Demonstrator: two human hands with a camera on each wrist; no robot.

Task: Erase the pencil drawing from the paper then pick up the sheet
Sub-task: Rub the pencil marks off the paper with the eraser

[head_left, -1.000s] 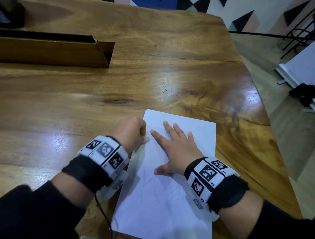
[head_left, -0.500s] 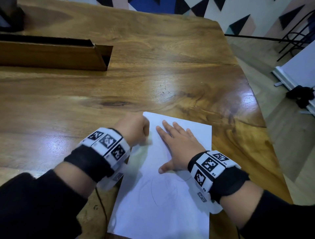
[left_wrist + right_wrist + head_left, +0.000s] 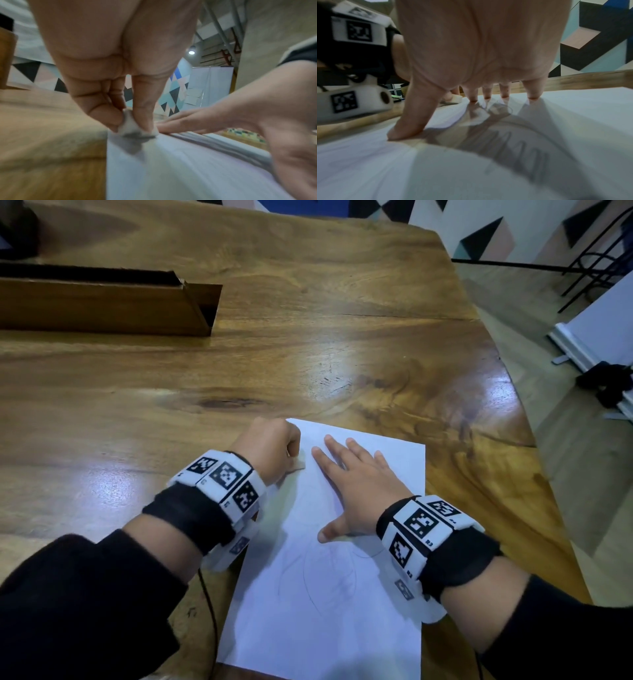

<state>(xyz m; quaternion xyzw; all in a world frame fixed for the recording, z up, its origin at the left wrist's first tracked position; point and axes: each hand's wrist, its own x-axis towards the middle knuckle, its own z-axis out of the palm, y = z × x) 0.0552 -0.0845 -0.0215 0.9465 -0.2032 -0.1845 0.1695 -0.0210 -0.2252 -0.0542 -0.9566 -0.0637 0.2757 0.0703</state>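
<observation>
A long wooden box [image 3: 102, 302] lies on the wooden table [image 3: 308, 344].

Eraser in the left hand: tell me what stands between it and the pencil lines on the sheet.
Nothing visible does. The left hand pinches the eraser down on the sheet near its far left corner. Faint pencil lines lie nearer the person; the right hand presses flat beside that path.

The flat white paper sheet [image 3: 318, 628] has faint grey pencil lines [image 3: 329, 580]. The shiny wooden counter [image 3: 308, 354] is brown. The small eraser [image 3: 132, 128] is white with a grey bottom.
</observation>
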